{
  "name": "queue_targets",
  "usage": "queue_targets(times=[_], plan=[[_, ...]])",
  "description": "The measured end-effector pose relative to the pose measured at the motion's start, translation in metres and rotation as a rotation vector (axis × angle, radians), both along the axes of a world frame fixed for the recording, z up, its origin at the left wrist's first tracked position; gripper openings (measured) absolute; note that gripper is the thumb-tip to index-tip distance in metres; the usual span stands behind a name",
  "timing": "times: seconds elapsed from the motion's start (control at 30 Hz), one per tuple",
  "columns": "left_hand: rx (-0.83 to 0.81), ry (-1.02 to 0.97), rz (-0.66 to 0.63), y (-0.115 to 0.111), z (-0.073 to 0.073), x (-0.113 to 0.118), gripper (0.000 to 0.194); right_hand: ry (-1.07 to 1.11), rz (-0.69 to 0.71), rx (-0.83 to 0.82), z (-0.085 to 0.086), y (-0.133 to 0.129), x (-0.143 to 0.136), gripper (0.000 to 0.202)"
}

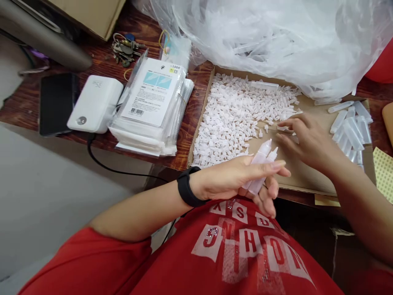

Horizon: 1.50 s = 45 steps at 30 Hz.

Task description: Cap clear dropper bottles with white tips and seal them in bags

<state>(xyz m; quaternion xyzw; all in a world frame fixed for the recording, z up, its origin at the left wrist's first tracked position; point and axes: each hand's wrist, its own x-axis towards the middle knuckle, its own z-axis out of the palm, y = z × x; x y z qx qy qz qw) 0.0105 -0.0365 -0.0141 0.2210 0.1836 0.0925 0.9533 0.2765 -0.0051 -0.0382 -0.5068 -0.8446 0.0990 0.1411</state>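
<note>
Bottles (260,154), held in the left hand (241,176), are best gripped lightly; whether anything is pinched by the right hand (303,137) near the nozzles (227,116) cannot be told.

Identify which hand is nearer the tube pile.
Right. The right hand is just left of the tube pile; the left hand, holding two nozzle-tipped tubes, is farther left, at the cardboard tray's near edge.

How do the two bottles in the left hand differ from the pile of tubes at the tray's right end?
The bottles have pointed tips; the pile of tubes shows none. The bottles slant side by side in the left hand, while the tubes lie jumbled in the tray. Both look whitish and translucent.
</note>
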Motion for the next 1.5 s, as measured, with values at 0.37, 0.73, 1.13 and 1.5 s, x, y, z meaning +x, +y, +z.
queue_targets(times=[0.37, 0.73, 1.13, 1.5], plan=[[-0.186, -0.234, 0.029, -0.002, -0.024, -0.011, 0.045, 0.452, -0.241, -0.236, 0.018, -0.026, -0.001, 0.035], [0.655, 0.317, -0.166, -0.006, 0.017, -0.014, 0.037, 0.584, 0.071, -0.279, 0.057, -0.082, -0.016, 0.037], [1.237, 0.399, -0.103, -0.025, 0.014, -0.021, 0.039, 0.366, 0.165, -0.034, 0.055, -0.106, -0.032, 0.034], [1.655, 0.366, -0.051, -0.037, 0.008, -0.027, 0.022, -0.142, 0.395, 0.115, 0.069, -0.104, -0.029, 0.021]])
